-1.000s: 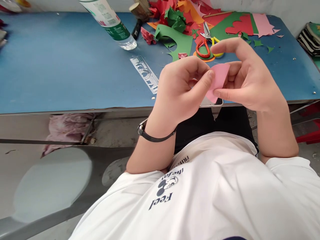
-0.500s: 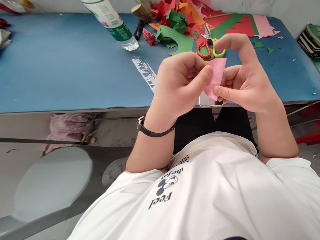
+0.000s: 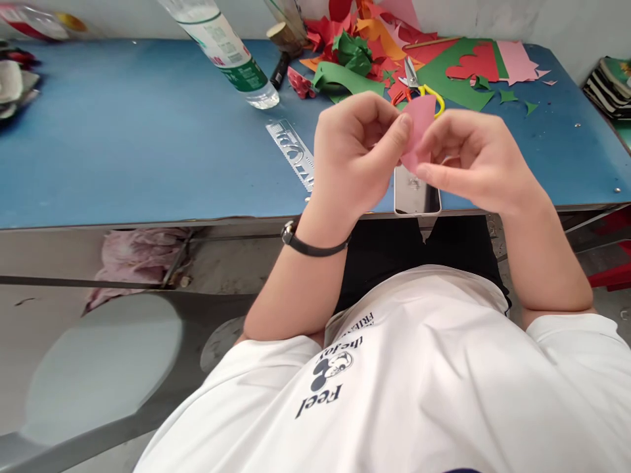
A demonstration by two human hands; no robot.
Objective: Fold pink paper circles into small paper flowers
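Note:
A small piece of pink paper (image 3: 418, 128) is held up between my two hands, above the table's near edge. My left hand (image 3: 359, 151) pinches its left side between thumb and curled fingers. On the other side, my right hand (image 3: 470, 157) has thumb and index finger closed on the paper's lower right edge. Scissors (image 3: 428, 95) with red and yellow handles lie just behind the paper, partly covered by it. Below the hands a phone (image 3: 417, 194) rests at the table edge. A clear stencil ruler (image 3: 290, 150) lies left of my left hand.
Cut and crumpled coloured paper (image 3: 355, 52) is heaped at the back of the blue table (image 3: 148, 131). A water bottle (image 3: 229, 56) stands to its left, near a black marker (image 3: 280, 70) and a crumpled red paper flower (image 3: 300, 83). A grey stool (image 3: 103, 361) is at lower left.
My right index finger, raised before, has come down onto the pink paper. The paper has turned and risen slightly, and more of the phone shows.

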